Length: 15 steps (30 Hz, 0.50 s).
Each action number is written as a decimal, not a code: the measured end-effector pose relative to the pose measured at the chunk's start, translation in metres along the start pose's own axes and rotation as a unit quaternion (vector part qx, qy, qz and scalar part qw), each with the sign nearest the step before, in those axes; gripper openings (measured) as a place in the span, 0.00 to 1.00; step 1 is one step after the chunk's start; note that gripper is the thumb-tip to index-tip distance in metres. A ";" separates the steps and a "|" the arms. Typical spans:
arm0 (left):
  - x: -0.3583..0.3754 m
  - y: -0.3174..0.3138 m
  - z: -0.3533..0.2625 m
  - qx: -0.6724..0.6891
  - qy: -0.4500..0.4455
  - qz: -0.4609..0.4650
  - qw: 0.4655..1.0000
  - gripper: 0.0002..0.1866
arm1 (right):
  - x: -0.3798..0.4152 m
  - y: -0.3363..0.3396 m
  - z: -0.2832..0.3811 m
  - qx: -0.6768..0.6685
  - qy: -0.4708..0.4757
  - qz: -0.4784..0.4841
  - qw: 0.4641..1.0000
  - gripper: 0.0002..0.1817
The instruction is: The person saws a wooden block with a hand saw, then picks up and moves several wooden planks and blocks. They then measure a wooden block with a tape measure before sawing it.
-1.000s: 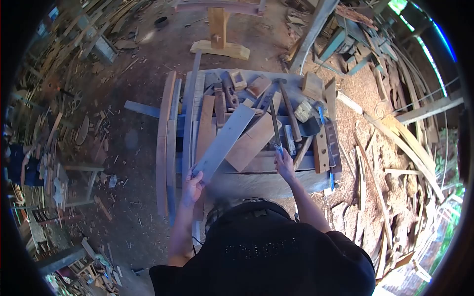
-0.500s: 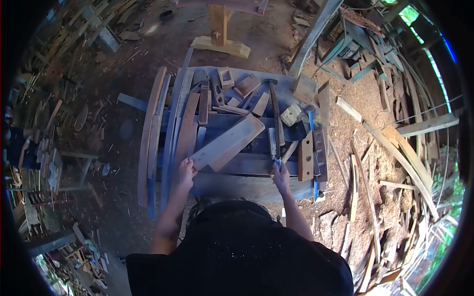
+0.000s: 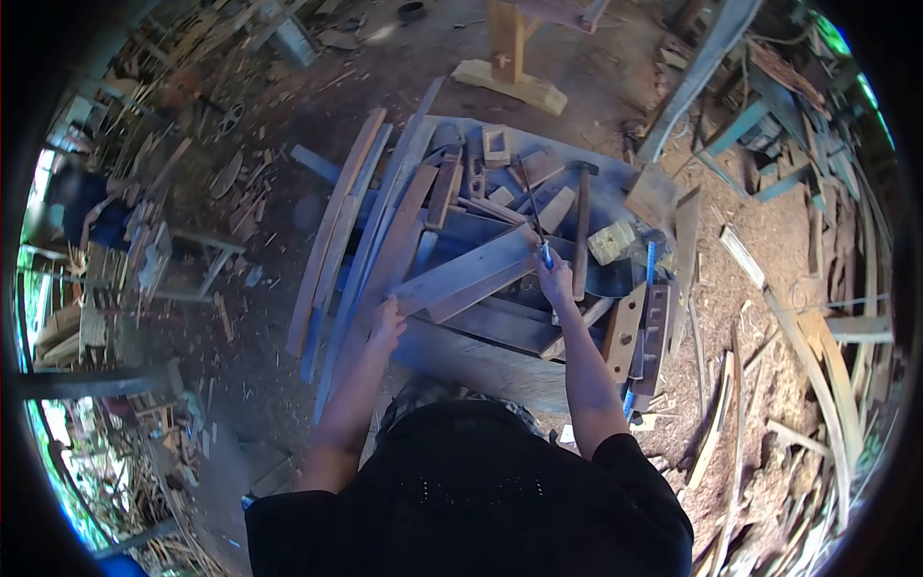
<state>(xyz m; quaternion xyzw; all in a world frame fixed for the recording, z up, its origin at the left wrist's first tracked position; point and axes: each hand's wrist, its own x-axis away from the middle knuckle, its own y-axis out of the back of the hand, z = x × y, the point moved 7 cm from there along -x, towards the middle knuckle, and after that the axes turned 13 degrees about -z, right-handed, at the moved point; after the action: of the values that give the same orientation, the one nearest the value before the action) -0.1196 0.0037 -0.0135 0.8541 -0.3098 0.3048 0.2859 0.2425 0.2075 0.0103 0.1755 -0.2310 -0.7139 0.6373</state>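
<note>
Gripping the near end of a long flat grey wooden plank (image 3: 461,272), the left hand (image 3: 387,325) sits at the front left of the cluttered wooden table (image 3: 481,361), fingers closed over the board's edge. Half a second ago the same hand held this plank at about the same spot, but the view has since swung, so the table now runs slantwise and the whole pile sits further right and higher in the picture. Left of the hand, a bundle of long curved wooden slats (image 3: 336,226) leans along the table's left edge and reaches down past it towards the dirt floor (image 3: 260,183).

The plank lies across the heap of offcuts, rising from the left hand towards the right, where its far end meets the right hand (image 3: 555,285). That hand is clenched around a thin blue-handled tool (image 3: 544,252), whose tip touches or sits just above the plank's far end; earlier it rested lower, near the table's front edge, well apart from the plank. Just right of it lies a long-handled hammer (image 3: 582,226), then a pale yellowish wooden block (image 3: 612,241). Beyond the table's right side, wood shavings (image 3: 760,317) and bent strips cover the ground.
</note>
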 end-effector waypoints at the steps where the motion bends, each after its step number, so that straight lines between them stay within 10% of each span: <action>1: -0.002 -0.001 0.004 0.008 0.011 0.004 1.000 0.34 | 0.000 -0.006 0.000 -0.001 0.006 0.011 1.000 0.19; 11: 0.043 -0.029 0.010 0.002 0.004 0.036 0.999 0.34 | 0.008 -0.003 -0.034 -0.130 -0.053 0.019 0.990 0.19; 13: 0.043 -0.028 0.013 0.012 -0.008 0.053 0.998 0.35 | 0.018 0.009 -0.034 -0.100 -0.218 0.055 0.969 0.18; 15: 0.038 -0.030 0.008 0.034 -0.091 0.079 0.992 0.33 | 0.009 0.005 -0.043 -0.079 -0.069 0.017 0.994 0.19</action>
<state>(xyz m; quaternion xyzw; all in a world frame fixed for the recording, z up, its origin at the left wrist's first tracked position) -0.0726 0.0043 -0.0008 0.8603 -0.3907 0.2573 0.2024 0.2691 0.1939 -0.0222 0.0711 -0.2202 -0.7297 0.6435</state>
